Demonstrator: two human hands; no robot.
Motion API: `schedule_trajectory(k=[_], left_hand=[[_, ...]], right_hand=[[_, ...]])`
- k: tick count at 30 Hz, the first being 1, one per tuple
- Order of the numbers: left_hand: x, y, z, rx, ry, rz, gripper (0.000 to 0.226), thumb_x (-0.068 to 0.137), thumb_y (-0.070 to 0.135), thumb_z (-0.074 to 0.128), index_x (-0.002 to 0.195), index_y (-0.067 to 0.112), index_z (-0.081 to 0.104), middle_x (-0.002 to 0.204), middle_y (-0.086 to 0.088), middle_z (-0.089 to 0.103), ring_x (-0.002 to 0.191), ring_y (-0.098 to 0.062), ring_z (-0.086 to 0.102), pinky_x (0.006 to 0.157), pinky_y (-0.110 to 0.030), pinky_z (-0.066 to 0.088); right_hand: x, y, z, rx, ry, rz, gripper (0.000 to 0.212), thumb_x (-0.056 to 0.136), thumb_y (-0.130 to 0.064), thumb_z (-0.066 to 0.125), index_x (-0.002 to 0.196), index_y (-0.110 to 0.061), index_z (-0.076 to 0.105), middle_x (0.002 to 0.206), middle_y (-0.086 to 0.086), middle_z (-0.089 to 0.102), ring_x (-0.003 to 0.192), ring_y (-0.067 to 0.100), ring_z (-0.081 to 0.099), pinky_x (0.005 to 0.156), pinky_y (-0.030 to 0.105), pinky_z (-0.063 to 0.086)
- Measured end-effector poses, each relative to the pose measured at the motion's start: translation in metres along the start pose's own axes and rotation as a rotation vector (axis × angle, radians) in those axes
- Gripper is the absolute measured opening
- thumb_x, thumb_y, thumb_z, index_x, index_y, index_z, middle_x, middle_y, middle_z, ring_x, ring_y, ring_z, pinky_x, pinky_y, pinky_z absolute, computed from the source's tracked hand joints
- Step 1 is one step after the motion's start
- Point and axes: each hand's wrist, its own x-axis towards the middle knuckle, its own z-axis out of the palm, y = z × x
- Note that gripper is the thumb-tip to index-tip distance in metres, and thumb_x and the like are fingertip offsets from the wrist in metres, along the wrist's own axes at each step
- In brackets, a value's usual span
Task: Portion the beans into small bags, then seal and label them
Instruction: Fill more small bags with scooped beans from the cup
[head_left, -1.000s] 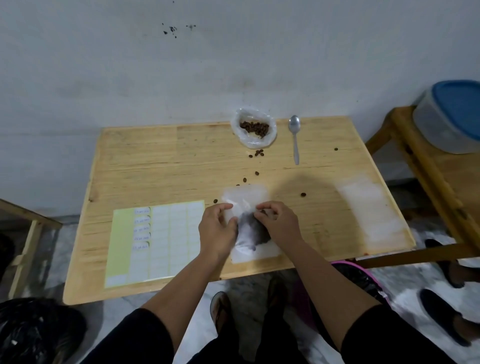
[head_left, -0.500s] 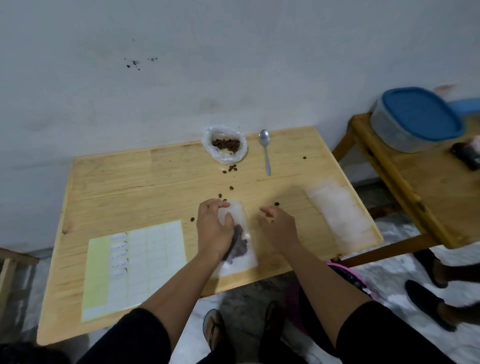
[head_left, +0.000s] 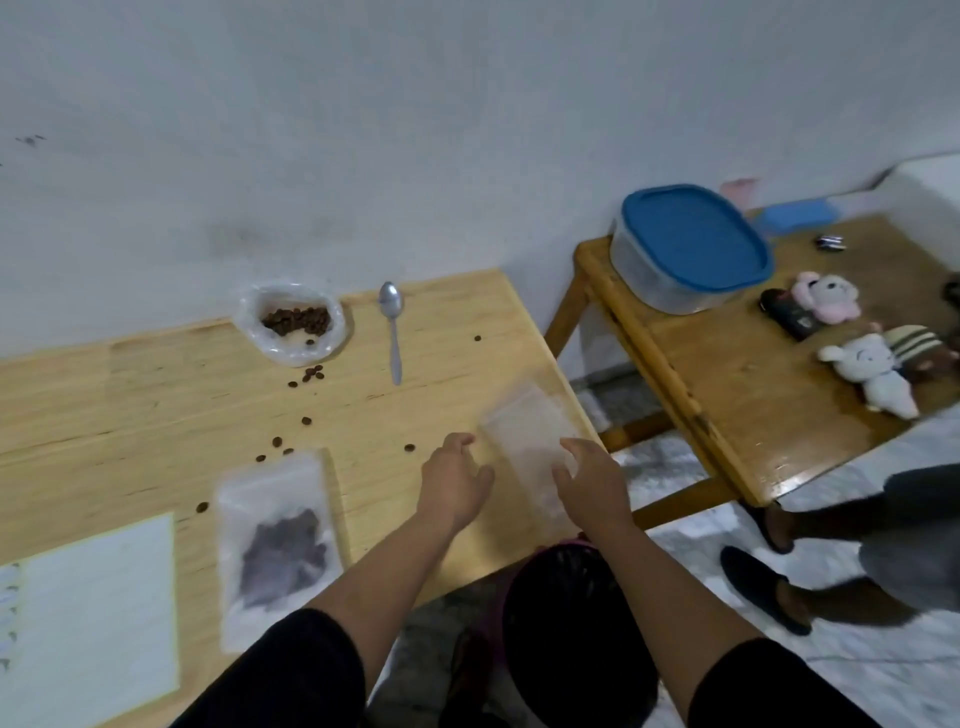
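On the wooden table (head_left: 156, 405), far side by the wall, an open clear bag (head_left: 289, 323) sits with its mouth rolled down, holding a small heap of brown beans (head_left: 297, 320); loose beans (head_left: 306, 421) are scattered on the wood nearer the camera. Just right of that bag lies a metal spoon (head_left: 391, 328), bowl toward the wall. Near centre, a small frosted bag (head_left: 278, 540) lies flat with a dark portion of beans inside; whether it is sealed, cannot tell. Left of it, at the near left edge, a label sheet (head_left: 98, 618), mostly white. Near the right edge of the table lies an empty frosted bag (head_left: 530, 441), flat. Left hand (head_left: 454, 480) is just left of it, fingers loosely spread, holding nothing. Right hand (head_left: 592, 480) is at its near right side, fingers relaxed and straight; contact with the bag unclear from blur. On the second table (head_left: 753, 395) to the right, a clear tub with blue lid (head_left: 688, 244), closed, contents not visible, plus plush toys (head_left: 852, 364).
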Motion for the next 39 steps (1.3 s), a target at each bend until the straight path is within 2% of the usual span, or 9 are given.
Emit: schedule_trajectory(k=[4, 10, 14, 17, 21, 24, 27, 31, 39], left_hand=[[0.018, 0.022, 0.024, -0.099, 0.087, -0.064, 0.057, 0.09, 0.024, 0.059, 0.14, 0.014, 0.034, 0.129, -0.007, 0.054, 0.117, -0.025, 0.052, 0.09, -0.028, 0.041], [0.036, 0.037, 0.039, -0.288, 0.261, -0.111, 0.063, 0.09, 0.018, 0.059, 0.143, 0.018, 0.024, 0.108, -0.006, 0.062, 0.102, -0.027, 0.06, 0.083, -0.027, 0.043], [0.037, 0.044, 0.04, -0.359, 0.366, -0.03, 0.047, 0.093, 0.023, 0.057, 0.136, 0.021, 0.04, 0.086, 0.006, 0.059, 0.083, -0.015, 0.059, 0.079, -0.026, 0.042], [0.03, 0.048, 0.037, -0.412, 0.32, 0.112, 0.015, 0.092, 0.025, 0.056, 0.104, 0.03, 0.064, 0.085, 0.003, 0.068, 0.085, -0.021, 0.065, 0.081, -0.037, 0.051], [0.009, 0.058, 0.022, -0.444, 0.281, 0.26, 0.008, 0.091, 0.023, 0.061, 0.091, 0.029, 0.065, 0.079, -0.005, 0.066, 0.072, -0.024, 0.061, 0.07, -0.044, 0.052], [-0.01, 0.069, 0.002, -0.497, 0.228, 0.354, 0.021, 0.087, 0.004, 0.062, 0.097, 0.023, 0.061, 0.104, 0.006, 0.069, 0.096, -0.007, 0.065, 0.083, -0.028, 0.053], [-0.024, 0.075, -0.023, -0.5, 0.218, 0.413, 0.036, 0.079, 0.013, 0.07, 0.111, 0.022, 0.057, 0.118, 0.011, 0.063, 0.116, 0.002, 0.054, 0.092, -0.019, 0.048], [-0.037, 0.071, -0.061, -0.511, 0.303, 0.431, 0.051, 0.076, 0.01, 0.076, 0.121, 0.021, 0.055, 0.119, 0.013, 0.061, 0.116, 0.006, 0.053, 0.088, -0.016, 0.049], [-0.051, 0.043, -0.141, -0.628, 0.332, 0.48, 0.046, 0.071, 0.029, 0.079, 0.113, 0.023, 0.062, 0.118, 0.005, 0.065, 0.117, -0.006, 0.057, 0.092, -0.03, 0.051]], right_hand=[[0.013, 0.023, 0.006, -0.021, -0.052, -0.081, 0.028, 0.093, -0.018, 0.047, 0.115, -0.003, 0.056, 0.123, 0.011, 0.056, 0.119, 0.025, 0.047, 0.096, 0.024, 0.031], [0.015, 0.039, 0.013, 0.003, -0.037, -0.087, 0.042, 0.092, -0.024, 0.048, 0.131, -0.01, 0.049, 0.136, 0.005, 0.048, 0.126, 0.017, 0.041, 0.104, 0.02, 0.029], [0.02, 0.036, 0.002, 0.102, -0.045, -0.08, 0.037, 0.092, -0.028, 0.047, 0.12, -0.006, 0.057, 0.123, 0.008, 0.058, 0.117, 0.022, 0.051, 0.098, 0.023, 0.035], [0.023, 0.01, -0.025, 0.437, -0.017, 0.014, 0.032, 0.093, -0.029, 0.053, 0.117, -0.009, 0.061, 0.113, 0.004, 0.062, 0.102, 0.016, 0.057, 0.087, 0.025, 0.043], [0.028, -0.035, -0.051, 0.864, 0.02, 0.01, 0.039, 0.081, -0.048, 0.06, 0.106, -0.02, 0.065, 0.094, -0.012, 0.065, 0.088, 0.002, 0.061, 0.083, 0.03, 0.05], [0.022, -0.066, -0.064, 1.036, -0.056, 0.002, 0.051, 0.075, -0.048, 0.065, 0.117, -0.02, 0.063, 0.101, -0.008, 0.069, 0.097, 0.009, 0.065, 0.089, 0.039, 0.054], [0.015, -0.09, -0.067, 1.153, -0.135, -0.059, 0.038, 0.084, -0.026, 0.068, 0.119, -0.013, 0.061, 0.098, -0.003, 0.07, 0.094, 0.015, 0.067, 0.086, 0.038, 0.055], [0.007, -0.122, -0.065, 1.199, -0.223, -0.127, 0.03, 0.086, -0.021, 0.066, 0.114, -0.011, 0.065, 0.107, 0.007, 0.07, 0.098, 0.025, 0.067, 0.086, 0.041, 0.055], [-0.008, -0.203, -0.058, 1.193, -0.298, -0.276, 0.028, 0.085, -0.012, 0.065, 0.112, -0.005, 0.063, 0.093, 0.0, 0.07, 0.079, 0.003, 0.066, 0.07, 0.018, 0.051]])
